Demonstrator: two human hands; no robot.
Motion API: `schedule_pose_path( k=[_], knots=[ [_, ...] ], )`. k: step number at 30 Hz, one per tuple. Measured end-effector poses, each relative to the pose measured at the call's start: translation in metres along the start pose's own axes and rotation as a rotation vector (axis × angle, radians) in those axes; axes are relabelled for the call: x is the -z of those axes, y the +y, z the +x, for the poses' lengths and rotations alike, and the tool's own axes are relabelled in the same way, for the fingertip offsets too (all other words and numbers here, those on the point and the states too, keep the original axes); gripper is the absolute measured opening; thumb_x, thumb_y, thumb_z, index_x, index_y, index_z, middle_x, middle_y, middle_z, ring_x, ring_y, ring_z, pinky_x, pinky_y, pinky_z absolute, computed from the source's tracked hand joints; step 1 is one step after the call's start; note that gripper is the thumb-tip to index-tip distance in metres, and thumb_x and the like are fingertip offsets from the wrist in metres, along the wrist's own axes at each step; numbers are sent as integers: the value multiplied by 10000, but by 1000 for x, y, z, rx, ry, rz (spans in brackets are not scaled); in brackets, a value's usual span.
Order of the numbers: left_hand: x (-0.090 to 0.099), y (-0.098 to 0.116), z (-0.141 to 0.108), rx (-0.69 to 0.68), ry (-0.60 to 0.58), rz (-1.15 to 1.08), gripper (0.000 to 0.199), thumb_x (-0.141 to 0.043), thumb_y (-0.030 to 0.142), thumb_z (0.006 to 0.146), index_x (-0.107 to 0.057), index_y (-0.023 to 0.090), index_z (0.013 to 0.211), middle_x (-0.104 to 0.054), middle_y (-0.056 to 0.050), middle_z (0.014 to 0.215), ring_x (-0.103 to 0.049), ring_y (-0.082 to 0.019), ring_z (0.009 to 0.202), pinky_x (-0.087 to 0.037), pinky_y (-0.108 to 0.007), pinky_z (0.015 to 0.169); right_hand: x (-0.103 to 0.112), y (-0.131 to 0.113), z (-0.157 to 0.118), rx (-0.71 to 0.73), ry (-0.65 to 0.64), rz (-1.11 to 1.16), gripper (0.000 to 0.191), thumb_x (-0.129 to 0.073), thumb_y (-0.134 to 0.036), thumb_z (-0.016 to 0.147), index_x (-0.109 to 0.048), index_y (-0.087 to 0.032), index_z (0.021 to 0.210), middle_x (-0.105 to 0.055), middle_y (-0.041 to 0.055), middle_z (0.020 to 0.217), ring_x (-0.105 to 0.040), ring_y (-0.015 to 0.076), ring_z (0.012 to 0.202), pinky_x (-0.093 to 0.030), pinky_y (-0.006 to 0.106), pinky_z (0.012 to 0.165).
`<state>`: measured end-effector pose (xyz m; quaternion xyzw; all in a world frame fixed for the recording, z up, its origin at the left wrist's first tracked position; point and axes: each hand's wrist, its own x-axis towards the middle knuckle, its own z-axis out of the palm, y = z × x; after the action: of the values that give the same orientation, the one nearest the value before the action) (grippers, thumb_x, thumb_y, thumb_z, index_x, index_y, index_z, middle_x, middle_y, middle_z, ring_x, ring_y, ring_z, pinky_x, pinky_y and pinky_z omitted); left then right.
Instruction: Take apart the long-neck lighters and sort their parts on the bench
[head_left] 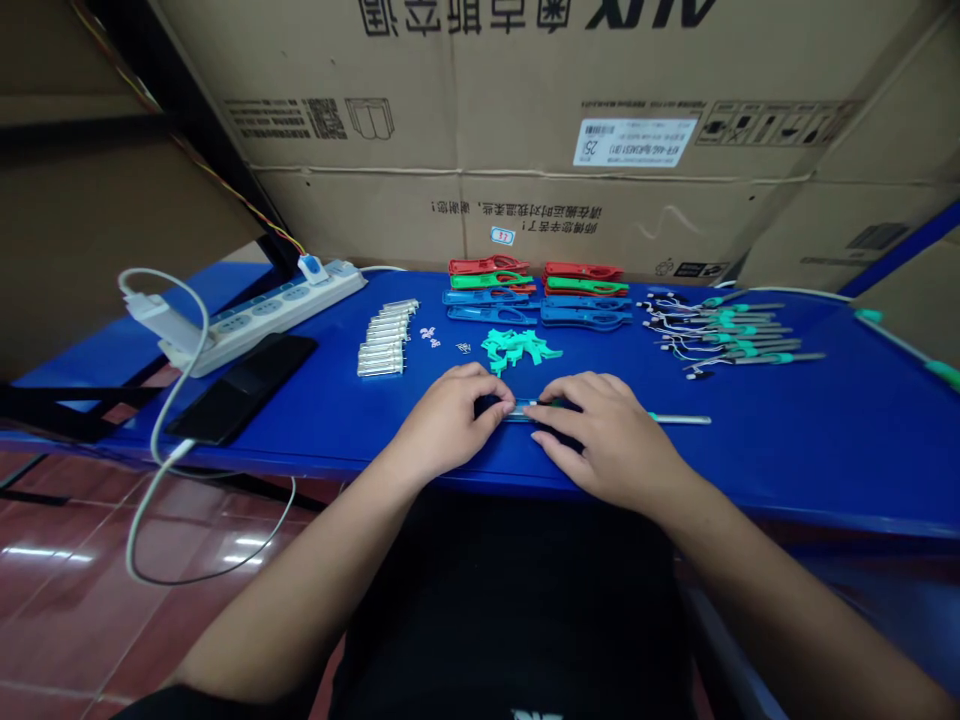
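Note:
A blue lighter casing half (519, 416) lies on the table in front of me, mostly covered by my fingers. My left hand (459, 420) pinches its left end between thumb and fingers. My right hand (604, 435) curls over the right part, its index fingertip on a small piece inside and its thumb lower down. From beneath that hand a metal lighter tube (686, 420) with a green collar sticks out to the right. Just beyond my hands sit a pile of green triggers (517, 350), some tiny metal pieces (463, 348) and small pink parts (430, 337).
Silvery cylinders (384, 345) stand in a row at left. Red, green and blue casings (585, 310) are stacked behind. Wired lighter tubes (750, 335) lie at right. A power strip (281, 310), a phone (244, 388) and its cable are at left; a cardboard box (480, 130) forms the back.

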<state>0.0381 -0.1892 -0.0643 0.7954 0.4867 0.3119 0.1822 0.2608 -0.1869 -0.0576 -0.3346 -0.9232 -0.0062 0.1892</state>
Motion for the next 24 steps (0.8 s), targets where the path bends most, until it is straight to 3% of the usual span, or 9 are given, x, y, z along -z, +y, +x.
schedule_pose_path(
  k=[4, 8, 11, 14, 17, 21, 24],
  knots=[
    [5, -1, 0, -11, -38, 9, 121, -623, 212, 919, -742, 209, 895, -676, -24, 848, -645, -194, 880, -509, -363, 841, -3, -1, 2, 26, 32, -49, 253, -536, -279, 974, -751, -226, 1095, -705, 92, 1073, -581, 259, 1002, -412, 445, 898],
    [18, -6, -6, -37, -135, -40, 221, -554, 204, 952, -727, 222, 1088, -737, -32, 1048, -669, -193, 997, -519, -364, 912, -4, 1, 1, 73, 57, -66, 218, -545, -237, 964, -754, -203, 1014, -725, 71, 1024, -585, 248, 996, -405, 441, 925],
    [25, -4, -16, -52, -164, -17, 349, -528, 109, 898, -688, 218, 1189, -723, -32, 1157, -651, -192, 1089, -501, -369, 988, -5, 1, 1, 107, 92, -77, 187, -567, -217, 949, -745, -184, 999, -727, 65, 983, -595, 241, 970, -405, 436, 926],
    [24, 3, -24, -58, -159, 40, 475, -551, 76, 827, -641, 215, 1272, -688, -44, 1214, -611, -210, 1152, -481, -388, 1030, -7, -1, 3, 139, 111, -68, 176, -575, -207, 942, -736, -161, 994, -725, 71, 975, -608, 240, 973, -413, 417, 909],
    [18, 10, -28, -68, -150, 60, 479, -620, 160, 839, -605, 221, 1313, -671, -54, 1227, -590, -231, 1163, -483, -409, 1026, -6, -3, 4, 150, 104, -63, 176, -568, -209, 943, -730, -151, 983, -718, 80, 951, -613, 233, 952, -420, 400, 909],
    [11, 12, -27, -62, -118, 74, 417, -715, 288, 839, -634, 214, 1242, -683, -59, 1204, -595, -244, 1135, -481, -432, 1018, -2, -4, 4, 190, 43, -134, 240, -542, -207, 959, -719, -195, 1120, -680, 70, 907, -586, 217, 873, -395, 418, 931],
    [8, 13, -27, -45, -101, 66, 474, -713, 270, 839, -588, 213, 1293, -691, -57, 1193, -605, -239, 1110, -488, -430, 999, 2, -4, 6, 257, -16, -195, 301, -505, -232, 989, -693, -250, 1224, -647, 69, 917, -554, 223, 888, -371, 419, 903]
  ],
)
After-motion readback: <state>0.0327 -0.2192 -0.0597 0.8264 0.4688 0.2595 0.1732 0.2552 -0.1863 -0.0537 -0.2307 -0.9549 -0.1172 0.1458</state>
